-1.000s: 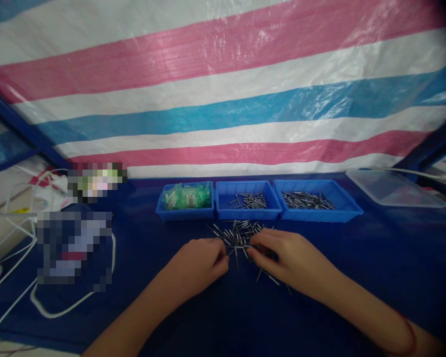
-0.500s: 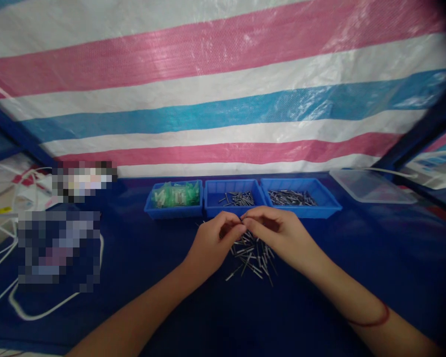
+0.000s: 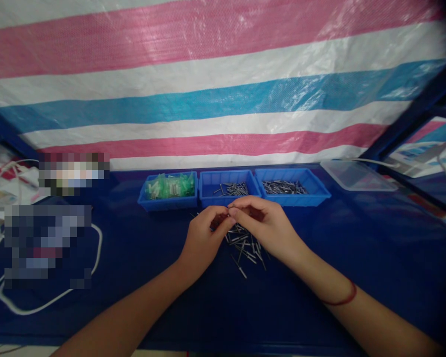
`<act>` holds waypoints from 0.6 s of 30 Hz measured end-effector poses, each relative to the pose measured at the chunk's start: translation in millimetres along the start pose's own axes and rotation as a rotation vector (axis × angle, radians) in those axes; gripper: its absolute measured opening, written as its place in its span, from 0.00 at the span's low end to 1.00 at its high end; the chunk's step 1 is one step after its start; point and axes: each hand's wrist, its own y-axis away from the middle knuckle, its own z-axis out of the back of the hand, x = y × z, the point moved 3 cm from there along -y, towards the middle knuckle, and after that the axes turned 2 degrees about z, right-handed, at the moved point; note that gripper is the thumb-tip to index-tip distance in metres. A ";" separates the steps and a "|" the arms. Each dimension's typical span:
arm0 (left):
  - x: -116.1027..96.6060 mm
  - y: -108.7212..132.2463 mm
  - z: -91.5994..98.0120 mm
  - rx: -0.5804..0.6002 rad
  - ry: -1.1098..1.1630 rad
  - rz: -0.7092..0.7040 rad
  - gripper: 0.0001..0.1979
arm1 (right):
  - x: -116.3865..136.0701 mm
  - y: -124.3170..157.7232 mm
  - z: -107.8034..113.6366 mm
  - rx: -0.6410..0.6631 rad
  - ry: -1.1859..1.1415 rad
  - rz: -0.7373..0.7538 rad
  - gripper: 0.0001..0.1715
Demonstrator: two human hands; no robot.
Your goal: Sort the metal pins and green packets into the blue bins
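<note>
My left hand (image 3: 205,238) and my right hand (image 3: 269,225) meet at the fingertips, both closed in a pinch. Whatever is between the fingers is too small and covered to make out. Just below and behind them, a loose pile of thin metal blind rivets (image 3: 241,246) lies on the dark blue tabletop (image 3: 208,317), partly hidden by the hands. Beyond stand three blue bins: the middle bin (image 3: 208,200) holds some rivets (image 3: 235,189), the right bin (image 3: 321,196) holds more rivets (image 3: 284,187), and the left bin (image 3: 167,202) holds green plastic packets (image 3: 174,185).
A clear plastic lid (image 3: 357,176) lies at the back right. On the left are a white cable (image 3: 99,243) and blurred-out objects (image 3: 48,248). A striped plastic sheet (image 3: 208,106) hangs behind the table, with a blue frame post (image 3: 401,121) at right.
The view has shifted slightly, so the bins appear higher and further left. My hands stay pinched together, a little further left over the pile. Some rivets near the pile's front edge lie differently.
</note>
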 end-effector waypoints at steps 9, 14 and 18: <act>-4.1 -4.5 9.7 -0.007 -0.062 -0.147 0.05 | 4.1 -0.6 11.8 0.060 0.116 -0.015 0.10; -7.0 -3.3 12.8 0.037 -0.062 -0.169 0.08 | 9.0 -1.6 16.3 0.147 0.228 0.046 0.12; -12.5 -1.6 19.1 0.210 -0.110 -0.169 0.19 | 10.2 -7.8 40.5 0.000 0.371 0.128 0.14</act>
